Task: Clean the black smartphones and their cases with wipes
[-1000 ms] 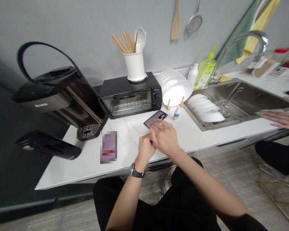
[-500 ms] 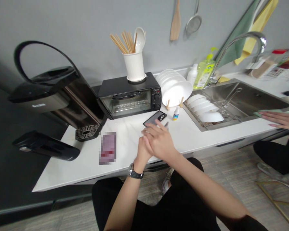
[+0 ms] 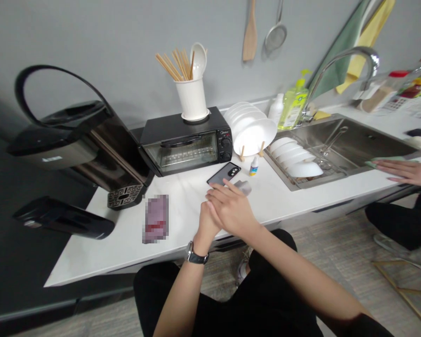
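Observation:
My right hand (image 3: 233, 206) lies over my left hand (image 3: 208, 217) above the counter's front edge. Its fingers are stretched out and slightly apart, with no object seen in them. Most of my left hand's fingers are hidden beneath it; a watch (image 3: 196, 254) is on that wrist. Just beyond the hands lies a dark phone (image 3: 224, 173), partly covered by my fingers. A small grey object (image 3: 243, 187) sits close to my right hand; its kind is unclear. Behind that stands a small white bottle (image 3: 254, 166) with a yellow and blue label.
A toaster oven (image 3: 187, 145) carries a white utensil holder (image 3: 191, 99). At left are a black drink machine (image 3: 87, 140), a dark flask (image 3: 65, 219) and a blurred-out purple item (image 3: 156, 219). White plates (image 3: 254, 133) stand near the sink (image 3: 358, 145). Another person's hand (image 3: 403, 172) presses a green cloth.
The view has shifted slightly. My right hand has slid a little over the left, showing more of the grey object. The hands stay together.

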The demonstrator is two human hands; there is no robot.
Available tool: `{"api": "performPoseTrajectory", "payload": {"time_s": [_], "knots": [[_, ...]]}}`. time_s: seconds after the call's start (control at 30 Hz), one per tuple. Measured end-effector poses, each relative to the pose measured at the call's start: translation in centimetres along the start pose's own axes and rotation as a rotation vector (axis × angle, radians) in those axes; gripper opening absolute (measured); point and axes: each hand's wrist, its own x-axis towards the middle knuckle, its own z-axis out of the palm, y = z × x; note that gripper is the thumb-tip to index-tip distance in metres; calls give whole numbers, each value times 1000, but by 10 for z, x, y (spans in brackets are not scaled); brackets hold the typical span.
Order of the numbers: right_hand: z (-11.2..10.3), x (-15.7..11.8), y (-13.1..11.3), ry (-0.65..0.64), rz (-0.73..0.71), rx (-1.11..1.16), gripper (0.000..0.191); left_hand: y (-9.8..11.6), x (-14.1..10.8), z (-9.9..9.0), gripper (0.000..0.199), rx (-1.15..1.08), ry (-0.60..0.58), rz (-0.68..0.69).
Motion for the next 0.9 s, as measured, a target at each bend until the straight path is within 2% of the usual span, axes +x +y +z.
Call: {"api": "performPoseTrajectory", "payload": {"time_s": [0.1, 0.2, 0.23, 0.3, 0.33, 0.43, 0.47, 0.53, 0.57, 0.67, 0.77, 0.87, 0.9], "knots": [[0, 1, 1, 44, 106, -18, 34, 0, -1, 0, 26, -19, -13, -38], [-1, 3, 1, -15, -60, 25, 32, 1, 0, -1, 24, -21, -26, -66], [-1, 3, 1, -12, -44, 19, 32, 2, 0, -1, 25, -23, -28, -69], [0, 4, 1, 37, 103, -23, 34, 3, 2, -3, 28, -26, -41, -80], [0, 5, 0, 45, 129, -30, 34, 4, 3, -4, 29, -26, -52, -87], [2, 3, -2, -10, -43, 27, 28, 5, 4, -5, 29, -18, -76, -93], [3, 2, -3, 1, -33, 32, 27, 5, 4, -6, 28, -19, -78, -90], [3, -1, -3, 55, 97, 13, 28, 4, 3, -5, 26, -21, -73, -75], [2, -2, -3, 60, 116, 11, 29, 4, 3, -5, 24, -20, -66, -66], [1, -3, -3, 10, -4, 40, 31, 2, 1, -3, 19, -13, -52, -48], [0, -4, -3, 46, 81, 16, 31, 0, 0, -2, 19, -17, -44, -29], [1, -6, -1, 37, -14, 40, 31, 1, 0, -1, 20, -11, -34, -7], [2, -6, -1, 59, -2, 38, 31, 1, 0, -1, 20, -10, -35, -8]]}}
